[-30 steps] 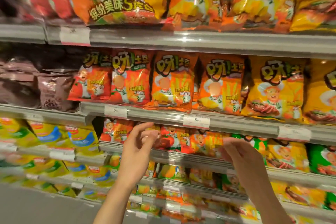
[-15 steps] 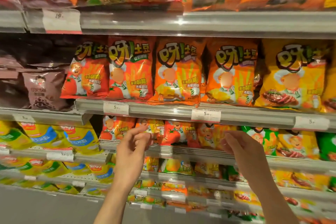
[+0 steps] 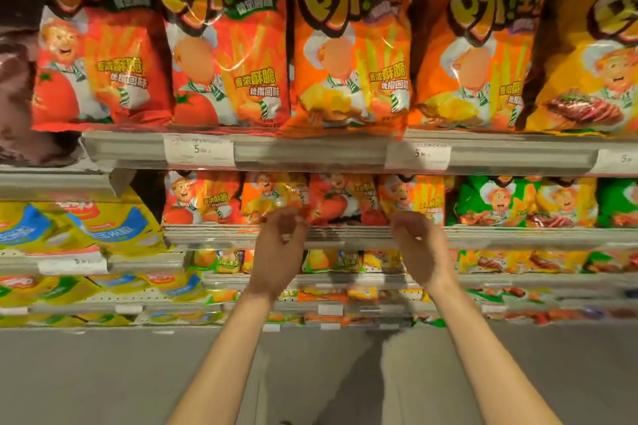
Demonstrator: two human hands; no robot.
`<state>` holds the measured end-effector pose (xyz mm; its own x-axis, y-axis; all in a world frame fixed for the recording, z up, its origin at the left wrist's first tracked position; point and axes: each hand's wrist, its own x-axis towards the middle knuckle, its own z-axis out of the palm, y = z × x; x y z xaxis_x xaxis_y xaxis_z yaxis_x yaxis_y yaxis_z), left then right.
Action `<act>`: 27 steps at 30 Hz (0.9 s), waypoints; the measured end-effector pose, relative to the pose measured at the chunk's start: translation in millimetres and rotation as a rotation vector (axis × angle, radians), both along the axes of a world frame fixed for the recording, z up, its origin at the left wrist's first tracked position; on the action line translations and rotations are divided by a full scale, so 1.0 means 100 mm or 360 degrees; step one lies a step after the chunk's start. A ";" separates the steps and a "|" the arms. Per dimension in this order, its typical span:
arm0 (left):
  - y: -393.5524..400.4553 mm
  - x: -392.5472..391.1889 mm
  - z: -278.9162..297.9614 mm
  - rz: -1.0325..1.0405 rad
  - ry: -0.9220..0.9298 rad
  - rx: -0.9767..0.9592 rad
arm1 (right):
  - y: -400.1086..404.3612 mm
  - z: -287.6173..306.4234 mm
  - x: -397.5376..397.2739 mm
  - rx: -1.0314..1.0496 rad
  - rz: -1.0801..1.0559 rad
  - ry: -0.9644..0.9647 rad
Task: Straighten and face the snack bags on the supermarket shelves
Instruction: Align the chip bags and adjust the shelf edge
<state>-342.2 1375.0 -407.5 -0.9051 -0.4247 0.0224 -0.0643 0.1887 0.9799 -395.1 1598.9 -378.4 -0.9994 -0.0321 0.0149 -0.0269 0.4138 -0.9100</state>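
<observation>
Up at the middle grey metal shelf [image 3: 345, 236], both hands reach toward a row of small glossy snack bags. The left hand [image 3: 279, 247] has its fingers curled at the lower edge of a small orange-yellow foil bag [image 3: 272, 197]; whether it pinches the bag I cannot tell. The right hand [image 3: 419, 248], loosely curled, grasps nothing, just below a small red tomato-print bag [image 3: 340, 198] beside it.

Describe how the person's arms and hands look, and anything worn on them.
Both forearms are bare, with no sleeves in view. The left hand and right hand wear no gloves, and no watch, bracelet or ring shows. The picture is too blurred to show fingernails.
</observation>
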 end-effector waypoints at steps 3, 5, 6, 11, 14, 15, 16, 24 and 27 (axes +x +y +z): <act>0.05 -0.22 0.00 -0.0086 -0.0016 -0.0141 | -0.04 -0.14 -0.15 0.0173 0.0065 0.0053; 0.09 -0.33 0.01 -0.0115 -0.0009 -0.0235 | -0.06 -0.21 -0.25 0.0247 0.0104 0.0056; 0.11 -0.38 0.00 -0.0110 -0.0017 -0.0273 | -0.08 -0.24 -0.29 0.0274 0.0135 0.0061; 0.18 -0.48 -0.03 -0.0091 -0.0003 -0.0411 | -0.21 -0.30 -0.39 0.0231 0.0249 0.0007; 0.19 -0.51 0.02 -0.0058 -0.0058 -0.0235 | -0.22 -0.27 -0.40 0.0012 0.0214 -0.0067; 0.18 -0.52 0.03 -0.0064 -0.0051 -0.0129 | -0.22 -0.24 -0.41 -0.0041 0.0195 -0.0084; 0.19 -0.52 0.05 -0.0080 -0.0038 -0.0031 | -0.20 -0.21 -0.42 -0.0096 0.0174 -0.0103; 0.07 -0.41 0.12 -0.0117 -0.0011 0.0301 | -0.19 -0.09 -0.40 -0.0443 0.0072 -0.0179; -0.01 -0.30 0.11 -0.0244 -0.0018 0.0288 | -0.21 -0.02 -0.41 -0.0473 0.0210 -0.0282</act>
<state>-372.6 1373.6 -396.9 -0.9590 -0.2787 -0.0521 -0.0596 0.0187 0.9980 -436.2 1578.0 -380.1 -0.9749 -0.1811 -0.1297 0.1062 0.1339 -0.9853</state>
